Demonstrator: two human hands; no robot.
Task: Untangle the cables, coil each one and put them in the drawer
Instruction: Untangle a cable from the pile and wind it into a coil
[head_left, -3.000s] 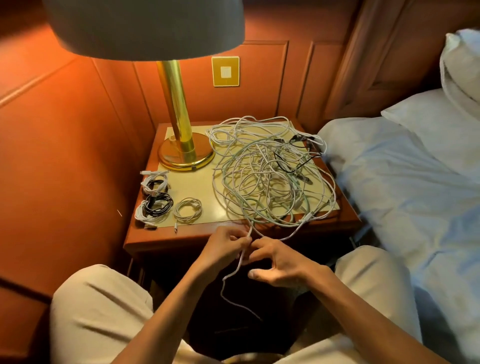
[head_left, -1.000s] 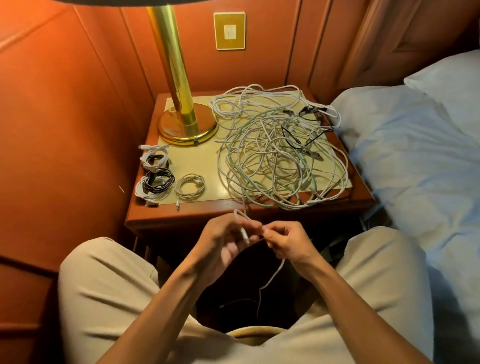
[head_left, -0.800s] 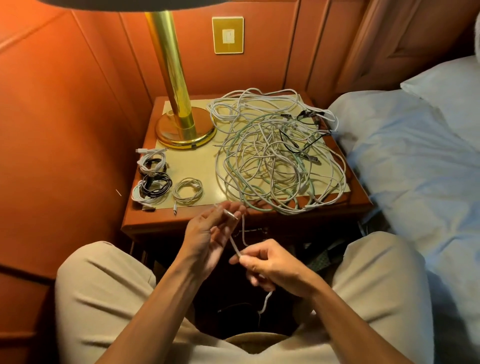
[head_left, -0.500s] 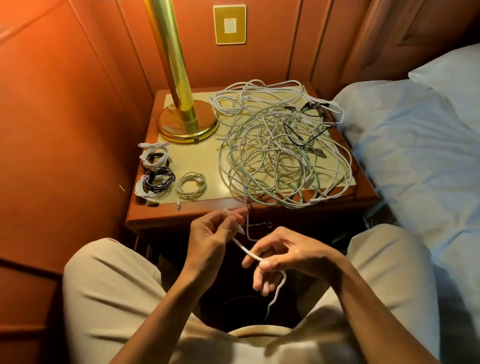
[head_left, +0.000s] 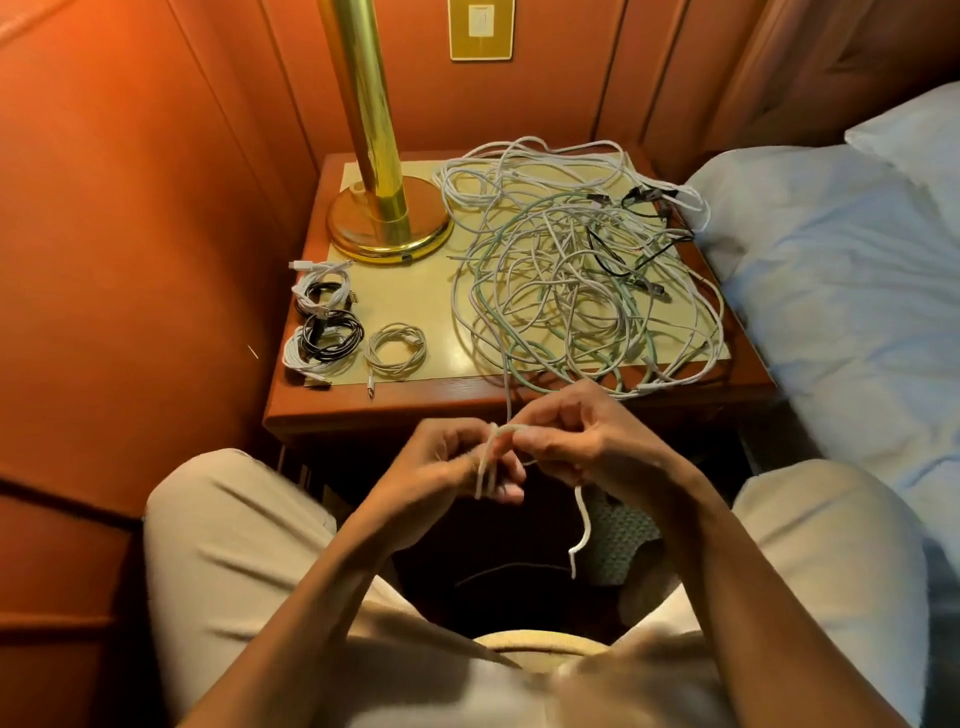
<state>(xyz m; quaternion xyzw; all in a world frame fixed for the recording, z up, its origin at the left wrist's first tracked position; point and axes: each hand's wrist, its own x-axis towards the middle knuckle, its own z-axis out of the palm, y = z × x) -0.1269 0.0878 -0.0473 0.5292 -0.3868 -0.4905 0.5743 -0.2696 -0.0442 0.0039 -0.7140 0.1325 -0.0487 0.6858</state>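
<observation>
Just in front of the nightstand (head_left: 415, 402), below its front edge, the left hand (head_left: 447, 467) has its fingers curled around a few turns of a white cable (head_left: 491, 457), though motion blur there hides how many turns there are. The right hand (head_left: 576, 436) pinches the same cable beside the left, its thumb and forefinger closed on the strand where it arches over between the two hands. One end of the cable hangs loose below the right hand, and its plug is too small to identify; the other end rises past the nightstand's front edge into the tangled pile of cables (head_left: 576, 270), white, pale green and black, which covers the right half of the top, and where single strands cannot be followed. On the nightstand's front left corner lie the coiled cables (head_left: 322, 327), white and black ones stacked, with a small white coil (head_left: 396, 349) just beside them. At the back left stands a brass lamp (head_left: 387, 218), its shade cut off by the frame. A bed (head_left: 841, 291) adjoins the nightstand's right side. No drawer can be made out in the shadow beneath the top.
</observation>
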